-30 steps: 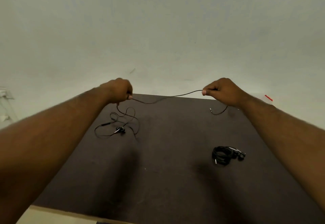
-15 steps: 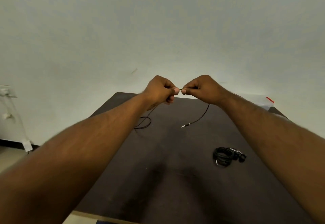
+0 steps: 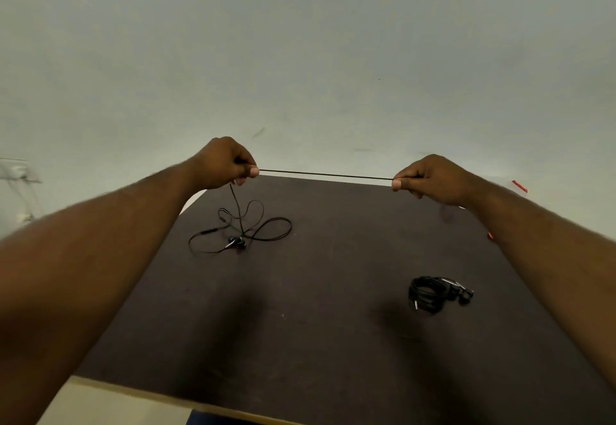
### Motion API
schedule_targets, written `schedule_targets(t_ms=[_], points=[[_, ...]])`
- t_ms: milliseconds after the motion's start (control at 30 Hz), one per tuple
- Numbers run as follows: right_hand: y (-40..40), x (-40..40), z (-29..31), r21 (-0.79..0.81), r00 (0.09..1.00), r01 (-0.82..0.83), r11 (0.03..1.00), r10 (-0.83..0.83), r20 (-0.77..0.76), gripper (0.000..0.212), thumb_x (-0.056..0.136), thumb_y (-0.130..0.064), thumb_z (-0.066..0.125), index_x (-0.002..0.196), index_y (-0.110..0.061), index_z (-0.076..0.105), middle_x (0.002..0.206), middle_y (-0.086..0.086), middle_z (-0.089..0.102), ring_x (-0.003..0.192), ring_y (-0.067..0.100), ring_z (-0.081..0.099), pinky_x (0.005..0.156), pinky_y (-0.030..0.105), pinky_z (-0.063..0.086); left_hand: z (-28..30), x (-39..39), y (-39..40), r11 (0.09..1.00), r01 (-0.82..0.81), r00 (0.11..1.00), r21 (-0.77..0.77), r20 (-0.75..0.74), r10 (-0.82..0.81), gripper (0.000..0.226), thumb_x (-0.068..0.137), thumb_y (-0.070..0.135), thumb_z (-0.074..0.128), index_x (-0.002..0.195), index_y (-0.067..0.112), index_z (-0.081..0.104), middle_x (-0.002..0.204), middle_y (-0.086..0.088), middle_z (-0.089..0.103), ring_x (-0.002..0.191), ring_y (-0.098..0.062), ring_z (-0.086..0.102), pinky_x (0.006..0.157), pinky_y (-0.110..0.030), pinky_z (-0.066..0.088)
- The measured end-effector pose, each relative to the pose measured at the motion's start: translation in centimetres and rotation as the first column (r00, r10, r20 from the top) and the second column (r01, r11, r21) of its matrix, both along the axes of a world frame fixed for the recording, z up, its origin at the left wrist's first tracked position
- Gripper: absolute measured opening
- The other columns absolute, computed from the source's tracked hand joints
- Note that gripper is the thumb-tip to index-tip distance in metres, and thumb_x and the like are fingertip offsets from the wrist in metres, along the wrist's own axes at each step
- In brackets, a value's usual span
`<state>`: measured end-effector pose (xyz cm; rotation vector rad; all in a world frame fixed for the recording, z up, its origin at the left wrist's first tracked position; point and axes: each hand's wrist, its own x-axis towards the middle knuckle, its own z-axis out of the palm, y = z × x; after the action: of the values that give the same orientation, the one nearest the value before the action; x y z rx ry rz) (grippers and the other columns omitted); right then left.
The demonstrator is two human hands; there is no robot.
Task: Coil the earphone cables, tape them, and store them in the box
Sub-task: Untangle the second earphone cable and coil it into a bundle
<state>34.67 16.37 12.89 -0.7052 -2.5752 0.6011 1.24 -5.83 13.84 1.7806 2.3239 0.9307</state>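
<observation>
Above the dark table (image 3: 333,341) — earphone cable (image 3: 325,175) stretched taut, pinched by left hand (image 3: 223,164) and right hand (image 3: 430,179); coiled earphones (image 3: 433,294) lying right.

2 bare forearms, sleeveless within view and lightly haired, taper to the left hand (image 3: 222,164) and right hand (image 3: 430,177). Short, pale thumbnails show. Neither hand wears rings, watch, or glove.

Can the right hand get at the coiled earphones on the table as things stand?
Probably not yet: the right hand is pinching the taut cable. The coiled earphones lie in the open on the table below, nothing blocking them.
</observation>
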Motion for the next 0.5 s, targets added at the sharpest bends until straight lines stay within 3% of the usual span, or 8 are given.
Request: schedule_targets(t_ms=[100,233,400,500], points=[[0.0,0.1,0.3,0.006,1.0,-0.015,1.0,0.015,0.017,0.019,0.089,-0.03,0.066,0.084,-0.015,0.077,0.067,-0.003,0.07,0.068,-0.011,0.06,0.065,0.005,0.038,-0.1,-0.6,-0.2,1.0,0.008,1.0,0.008,0.005,-0.008,0.009,0.086,0.018,0.072,0.077,0.02,0.071,0.062,0.0,0.068,0.052,0.002,0.061,0.063,-0.016,0.046],[0.1,0.1,0.7,0.03,0.999,-0.011,0.999,0.009,0.043,0.022,0.088,-0.031,0.066,0.076,-0.016,0.077,0.084,-0.023,0.072,0.088,-0.017,0.059,0.078,0.013,0.038,-0.4,-1.1,-0.1,0.999,-0.006,1.0,0.032,0.024,0.005,0.01,0.085,0.018,0.073,0.075,0.019,0.072,0.058,0.001,0.067,0.051,0.001,0.061,0.063,-0.017,0.047],[-0.6,0.2,0.7,0.008,0.996,-0.032,0.999,0.031,0.088,0.016,0.089,-0.027,0.066,0.077,-0.023,0.076,0.089,-0.01,0.075,0.08,-0.012,0.062,0.075,0.016,0.042,-0.7,-1.5,0.2,0.999,-0.019,0.999,0.051,0.03,0.018,0.008,0.085,0.018,0.073,0.077,0.016,0.073,0.064,-0.007,0.069,0.053,-0.005,0.062,0.065,-0.021,0.05],[-2.6,-0.1,0.5,-0.142,0.971,-0.079,0.987,0.108,0.212,0.014,0.09,-0.024,0.066,0.08,-0.022,0.076,0.083,-0.002,0.076,0.069,0.008,0.066,0.068,0.028,0.051,-0.2,-2.0,0.1,0.993,-0.064,0.997,0.096,0.05,0.059,0.007,0.086,0.018,0.072,0.083,0.011,0.073,0.067,-0.011,0.07,0.058,-0.015,0.062,0.065,-0.024,0.052]])
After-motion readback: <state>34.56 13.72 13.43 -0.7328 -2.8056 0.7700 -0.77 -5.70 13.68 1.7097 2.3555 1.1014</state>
